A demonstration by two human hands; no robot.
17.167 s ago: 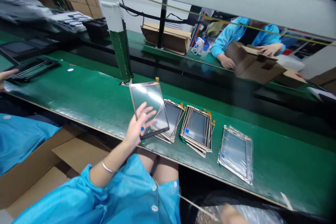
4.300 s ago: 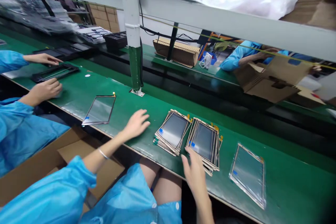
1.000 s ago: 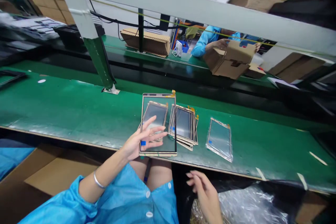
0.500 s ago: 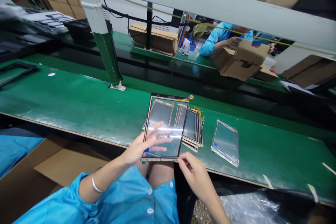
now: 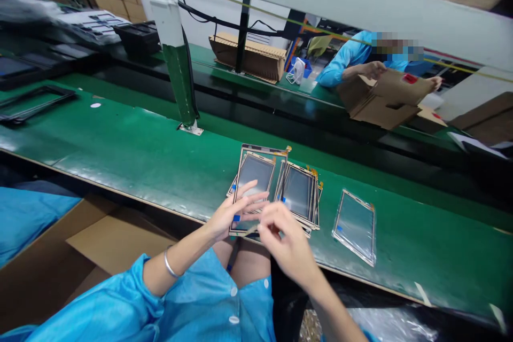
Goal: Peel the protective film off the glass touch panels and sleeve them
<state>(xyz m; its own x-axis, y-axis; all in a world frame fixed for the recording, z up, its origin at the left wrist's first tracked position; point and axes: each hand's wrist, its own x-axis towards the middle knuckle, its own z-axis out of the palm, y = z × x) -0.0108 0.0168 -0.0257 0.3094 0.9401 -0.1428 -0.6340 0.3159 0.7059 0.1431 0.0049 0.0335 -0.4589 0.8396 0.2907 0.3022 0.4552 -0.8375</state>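
My left hand (image 5: 226, 215) supports a clear touch-screen glass panel (image 5: 256, 168) from behind, its spread fingers showing through the glass. The panel has a dark border, a small orange flex tail at its top corner and blue tabs along the sides. My right hand (image 5: 285, 238) is closed in a pinch at the lower edge, on the end of a thin pale adhesive backing strip (image 5: 251, 230) that curls away from the border. Behind the panel lies a stack of similar glass panels (image 5: 300, 189) on the green bench. Part of that stack shows through the glass.
One more panel (image 5: 355, 227) lies on the green bench (image 5: 160, 165) to the right. Black frames (image 5: 40, 101) sit at the far left. A post (image 5: 180, 80) rises from the bench. Opposite, a co-worker in a blue sleeve (image 5: 344, 59) handles a cardboard box (image 5: 385, 99). An open carton (image 5: 108, 240) stands lower left.
My right hand has moved up and left across the panel's lower edge, lifting the pale strip from the right corner. The view has shifted slightly. The co-worker's box has tilted.
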